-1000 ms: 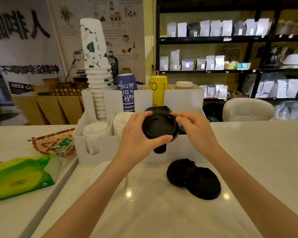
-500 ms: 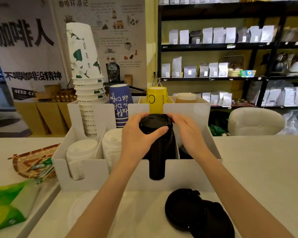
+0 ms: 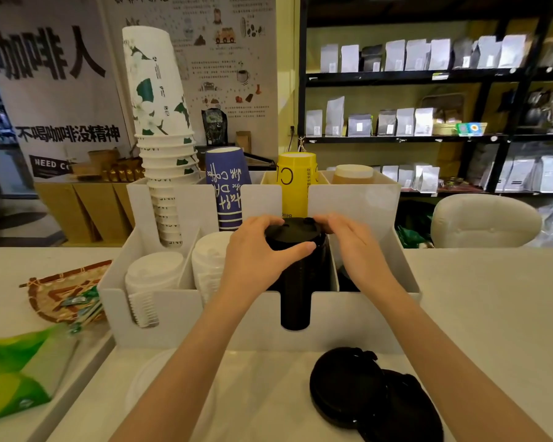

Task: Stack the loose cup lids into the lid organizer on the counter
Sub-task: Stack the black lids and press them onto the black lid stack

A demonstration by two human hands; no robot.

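A white lid organizer (image 3: 186,317) stands on the counter. In its third front slot sits a tall stack of black lids (image 3: 296,301). A black lid (image 3: 292,234) rests on top of that stack, and both my hands hold it. My left hand (image 3: 256,256) wraps its left rim, thumb across the front. My right hand (image 3: 348,247) touches its right rim with the fingertips. Two loose black lids (image 3: 345,384) (image 3: 403,413) lie overlapping on the counter in front of the organizer. A white lid (image 3: 150,378) lies flat under my left forearm.
White lid stacks (image 3: 154,275) fill the organizer's left slots. Stacked paper cups (image 3: 163,148), blue cups (image 3: 225,186) and yellow cups (image 3: 296,183) stand in its back row. A woven tray (image 3: 58,295) and a green tissue pack (image 3: 16,368) lie at left.
Both hands carried the black lid from above the counter down onto the black stack in the organizer. My view moved closer to the organizer.
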